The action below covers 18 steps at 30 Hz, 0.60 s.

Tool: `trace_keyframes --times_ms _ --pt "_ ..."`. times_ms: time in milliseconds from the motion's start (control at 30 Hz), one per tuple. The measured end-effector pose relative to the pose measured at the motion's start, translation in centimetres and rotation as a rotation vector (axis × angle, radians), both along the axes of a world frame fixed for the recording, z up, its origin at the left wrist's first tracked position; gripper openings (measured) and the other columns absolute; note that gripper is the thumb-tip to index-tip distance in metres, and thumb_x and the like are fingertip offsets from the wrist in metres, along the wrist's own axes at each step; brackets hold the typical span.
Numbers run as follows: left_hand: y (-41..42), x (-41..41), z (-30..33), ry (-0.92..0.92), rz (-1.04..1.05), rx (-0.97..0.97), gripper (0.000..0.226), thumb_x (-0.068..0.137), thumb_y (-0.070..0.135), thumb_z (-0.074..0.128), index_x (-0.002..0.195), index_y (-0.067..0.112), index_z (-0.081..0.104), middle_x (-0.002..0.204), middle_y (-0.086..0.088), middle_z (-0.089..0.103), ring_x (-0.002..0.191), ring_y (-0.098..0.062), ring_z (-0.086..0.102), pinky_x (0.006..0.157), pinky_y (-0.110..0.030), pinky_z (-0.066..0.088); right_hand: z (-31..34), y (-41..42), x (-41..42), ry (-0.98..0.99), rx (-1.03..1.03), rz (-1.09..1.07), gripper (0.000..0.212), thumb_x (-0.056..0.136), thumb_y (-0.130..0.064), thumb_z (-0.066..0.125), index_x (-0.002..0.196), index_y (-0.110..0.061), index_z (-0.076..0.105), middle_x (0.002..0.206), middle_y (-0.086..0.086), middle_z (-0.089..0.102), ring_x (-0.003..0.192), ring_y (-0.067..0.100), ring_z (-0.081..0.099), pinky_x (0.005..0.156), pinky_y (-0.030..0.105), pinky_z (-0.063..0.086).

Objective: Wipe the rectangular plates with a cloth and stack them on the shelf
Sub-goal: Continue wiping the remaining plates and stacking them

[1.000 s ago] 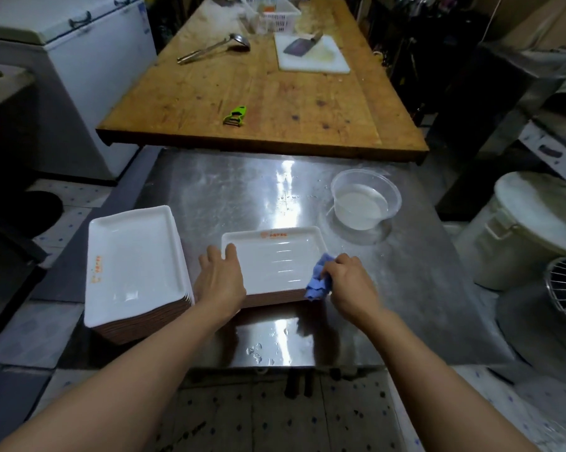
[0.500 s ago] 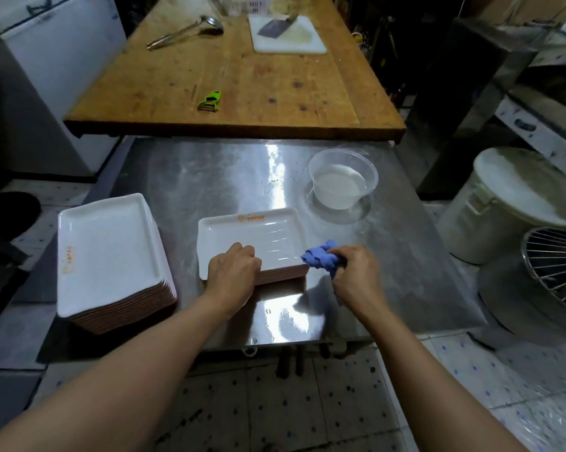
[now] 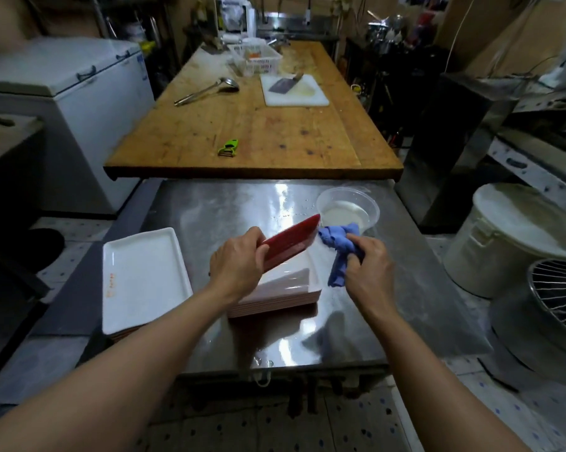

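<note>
on the wet steel table [image 3: 210, 324] my left hand [image 3: 239, 269] grips a tilted plate [image 3: 291, 244], red underside up, over the near stack [image 3: 285, 293]; my right hand [image 3: 368, 267] clutches the blue cloth [image 3: 338, 246]. wooden counter [image 3: 259, 135] beyond.

Dim, warm indoor light. Overhead glare streaks down the middle of the steel desk [image 3: 210, 216], with arm shadows at its near edge. The frame's corners bend and blur; the dark right background is smeared.
</note>
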<state>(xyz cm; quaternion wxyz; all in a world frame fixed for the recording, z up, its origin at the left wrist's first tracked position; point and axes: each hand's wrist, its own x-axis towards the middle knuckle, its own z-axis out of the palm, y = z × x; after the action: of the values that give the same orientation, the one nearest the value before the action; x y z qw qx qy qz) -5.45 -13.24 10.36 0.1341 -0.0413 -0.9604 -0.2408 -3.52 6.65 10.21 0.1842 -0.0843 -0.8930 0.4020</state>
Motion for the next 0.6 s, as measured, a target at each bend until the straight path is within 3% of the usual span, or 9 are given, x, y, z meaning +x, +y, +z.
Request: trace_keyframes --times_ms 67,167,233,267,400,467,600 --pt "-0.6 0.4 1.7 -0.017 0.035 0.236 0.01 0.091 0.023 0.054 0.086 0.016 0.058 0.078 -0.005 0.063 0.077 -0.029 0.057 0.066 -0.034 0.041 1.6 -0.8 -0.3 0.074 -0.02 0.024 0.036 0.085 0.004 0.049 0.115 -0.009 0.065 0.112 0.014 0.057 0.1 0.021 0.056 0.089 0.024 0.044" --pt "-1.4 0.9 4.0 -0.102 0.056 0.546 0.018 0.089 0.013 0.056 0.072 0.018 0.056 0.063 0.004 0.055 0.062 -0.014 0.051 0.062 -0.027 0.034 4.9 -2.6 -0.4 0.225 -0.024 0.082 0.038 0.082 0.006 0.052 0.114 -0.007 0.066 0.114 0.013 0.057 0.102 0.011 0.05 0.092 0.008 0.033" --pt "-2.0 1.5 5.3 -0.164 0.047 0.756 0.023 0.089 0.009 0.055 0.069 0.019 0.058 0.064 -0.001 0.057 0.062 -0.016 0.05 0.066 -0.029 0.037 6.8 -4.0 -0.5 0.344 -0.019 0.132 0.036 0.08 0.007 0.055 0.111 -0.004 0.067 0.115 0.014 0.058 0.103 0.008 0.048 0.091 -0.001 0.025" --pt "-2.3 1.8 5.9 -0.175 0.047 0.826 0.022 0.089 0.009 0.055 0.069 0.018 0.059 0.067 -0.004 0.058 0.064 -0.019 0.051 0.067 -0.032 0.039 7.6 -4.7 -0.5 0.386 -0.017 0.168 0.034 0.08 0.005 0.054 0.11 -0.004 0.068 0.116 0.014 0.059 0.106 0.013 0.05 0.093 0.0 0.026" --pt "-3.1 3.1 8.2 -0.143 0.027 0.918 0.01 0.076 0.024 0.056 0.069 0.018 0.061 0.066 -0.005 0.059 0.065 -0.019 0.051 0.067 -0.033 0.039 10.1 -7.8 -0.9 0.446 0.034 0.342 0.037 0.086 -0.024 0.047 0.113 -0.009 0.068 0.124 0.011 0.057 0.115 0.026 0.048 0.102 0.019 0.029" --pt "-3.2 3.6 8.9 -0.11 0.007 0.92 0.015 0.085 0.016 0.057 0.071 0.018 0.061 0.066 -0.002 0.06 0.065 -0.018 0.052 0.068 -0.034 0.041 11.1 -9.2 -1.0 0.465 0.032 0.367 0.042 0.089 -0.034 0.041 0.111 -0.012 0.068 0.126 0.009 0.056 0.116 0.024 0.045 0.102 0.025 0.028" --pt "-3.2 4.5 9.4 -0.04 0.027 0.909 0.023 0.09 0.009 0.054 0.072 0.02 0.062 0.068 -0.003 0.064 0.065 -0.019 0.056 0.069 -0.038 0.047 12.7 -11.1 -1.5 0.52 0.159 0.295 0.023 0.087 -0.029 0.044 0.096 -0.014 0.058 0.117 0.006 0.053 0.102 0.025 0.048 0.09 0.035 0.035"
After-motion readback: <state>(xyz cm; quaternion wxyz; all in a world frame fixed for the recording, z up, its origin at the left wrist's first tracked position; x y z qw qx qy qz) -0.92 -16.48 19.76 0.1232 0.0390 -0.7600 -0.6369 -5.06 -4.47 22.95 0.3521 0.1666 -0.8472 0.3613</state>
